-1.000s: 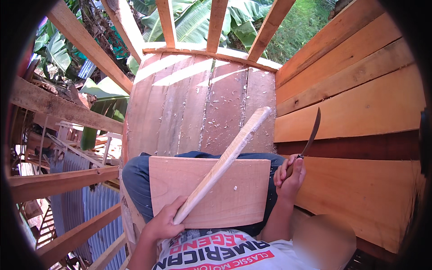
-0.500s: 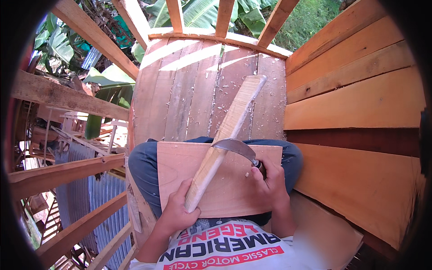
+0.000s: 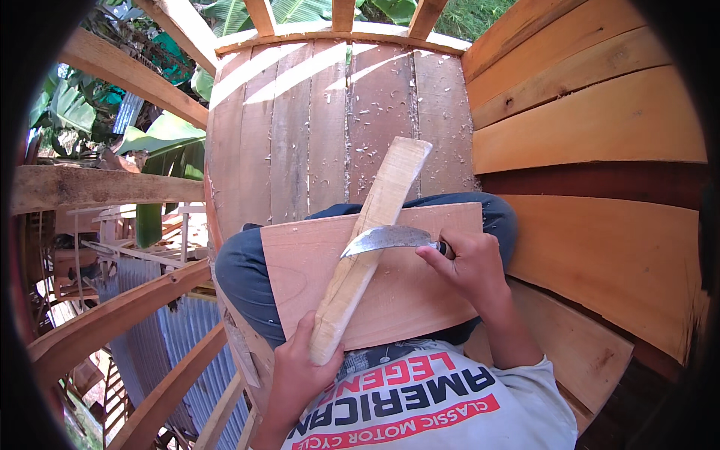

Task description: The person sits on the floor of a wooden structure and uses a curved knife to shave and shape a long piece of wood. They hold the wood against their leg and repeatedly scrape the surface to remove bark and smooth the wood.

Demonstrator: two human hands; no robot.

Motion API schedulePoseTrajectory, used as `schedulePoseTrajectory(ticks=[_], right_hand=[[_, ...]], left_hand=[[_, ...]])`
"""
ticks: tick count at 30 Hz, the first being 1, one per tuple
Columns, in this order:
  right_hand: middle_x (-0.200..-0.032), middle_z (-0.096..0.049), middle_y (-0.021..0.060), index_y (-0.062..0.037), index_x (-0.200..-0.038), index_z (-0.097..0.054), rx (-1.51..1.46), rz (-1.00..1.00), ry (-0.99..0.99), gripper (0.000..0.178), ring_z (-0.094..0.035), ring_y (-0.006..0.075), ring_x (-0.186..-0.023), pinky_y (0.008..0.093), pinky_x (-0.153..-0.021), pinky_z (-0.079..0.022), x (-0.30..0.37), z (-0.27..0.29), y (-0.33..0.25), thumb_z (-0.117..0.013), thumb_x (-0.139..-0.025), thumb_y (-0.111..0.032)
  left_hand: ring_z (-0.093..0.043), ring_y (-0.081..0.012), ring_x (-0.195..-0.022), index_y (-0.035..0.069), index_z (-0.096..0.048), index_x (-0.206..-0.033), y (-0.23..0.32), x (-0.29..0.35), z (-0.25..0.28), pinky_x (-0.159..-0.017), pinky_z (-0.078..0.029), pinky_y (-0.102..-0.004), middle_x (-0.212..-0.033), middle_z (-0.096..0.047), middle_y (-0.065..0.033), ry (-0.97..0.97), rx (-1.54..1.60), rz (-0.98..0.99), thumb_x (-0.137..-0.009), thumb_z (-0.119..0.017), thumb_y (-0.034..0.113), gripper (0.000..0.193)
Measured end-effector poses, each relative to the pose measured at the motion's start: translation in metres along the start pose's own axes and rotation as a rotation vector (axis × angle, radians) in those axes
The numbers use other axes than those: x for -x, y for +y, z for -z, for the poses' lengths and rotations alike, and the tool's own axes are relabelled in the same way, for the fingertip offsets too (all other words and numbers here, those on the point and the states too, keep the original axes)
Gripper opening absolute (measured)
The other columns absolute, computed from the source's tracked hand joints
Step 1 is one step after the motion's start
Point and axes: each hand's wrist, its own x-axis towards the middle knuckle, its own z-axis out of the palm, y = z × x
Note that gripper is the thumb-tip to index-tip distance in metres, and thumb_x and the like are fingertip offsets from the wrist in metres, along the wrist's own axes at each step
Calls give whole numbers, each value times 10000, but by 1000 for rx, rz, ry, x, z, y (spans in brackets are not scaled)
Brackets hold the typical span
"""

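My left hand (image 3: 301, 365) is wrapped round the near end of a pale, roughly flat wooden stick (image 3: 390, 176), which slants away from me toward the upper right. Beneath the stick, a rectangular wooden board (image 3: 409, 300) lies across my lap. Closed round a dark handle, my right hand (image 3: 472, 266) holds a sickle (image 3: 386, 238) with a curved metal blade. That blade lies across the middle of the stick, its tip pointing left past the stick's left edge. Whether the edge bites into the wood I cannot tell.
Wood shavings (image 3: 375, 112) are scattered over the plank floor (image 3: 255, 165) ahead. A plank wall (image 3: 585, 127) rises on the right, and a slatted railing (image 3: 112, 187) runs along the left. My crossed legs (image 3: 251, 277) support the board. Corrugated metal sheets (image 3: 187, 337) show beyond the railing.
The sickle has swung to lie more level, with its handle higher and further right. The stick's far end has come nearer and turned its flat face up. The board has tilted, and the view has shifted.
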Motion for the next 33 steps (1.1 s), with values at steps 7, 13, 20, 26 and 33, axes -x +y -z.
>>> schedulePoseTrajectory(ticks=[7, 13, 20, 26, 33], right_hand=[[-537, -584, 136, -31, -707, -697, 25, -82, -159, 542, -608, 283, -490, 363, -483, -472, 10, -16, -10, -666, -797, -564], [-555, -583, 129, -33, -679, -656, 16, -28, -191, 501, -603, 287, -504, 370, -486, -462, 6, -14, -15, -662, -823, -512], [-583, -577, 119, -53, -688, -591, -28, 206, -216, 443, -607, 292, -531, 380, -482, -460, 10, -25, -25, -634, -860, -460], [-572, -577, 110, -76, -671, -583, 19, 169, -260, 473, -607, 279, -517, 381, -479, -465, 12, -30, -35, -610, -858, -510], [-567, -577, 96, -84, -676, -601, 130, 166, -200, 497, -607, 254, -507, 362, -461, -458, 8, -30, -37, -616, -829, -557]], left_hand=[[-674, -401, -803, -9, -427, -1220, -16, 28, 8, -657, -530, -424, -958, -639, -252, 8, 3, 130, -776, -769, 311, 645], [-607, -426, -947, -6, -425, -1216, -25, 52, 9, -782, -486, -459, -1044, -584, -264, -36, -110, 210, -799, -748, 334, 627], [-608, -407, -930, -30, -236, -1394, -19, 51, 6, -829, -469, -428, -1084, -551, -301, -11, -163, 356, -822, -709, 261, 797], [-551, -466, -1123, -37, -93, -1456, -24, 44, 6, -925, -452, -437, -1269, -463, -366, -120, -107, 382, -856, -664, 301, 895], [-601, -503, -956, -38, -91, -1456, -26, 39, 4, -780, -496, -489, -1098, -559, -381, -129, -172, 329, -852, -669, 396, 942]])
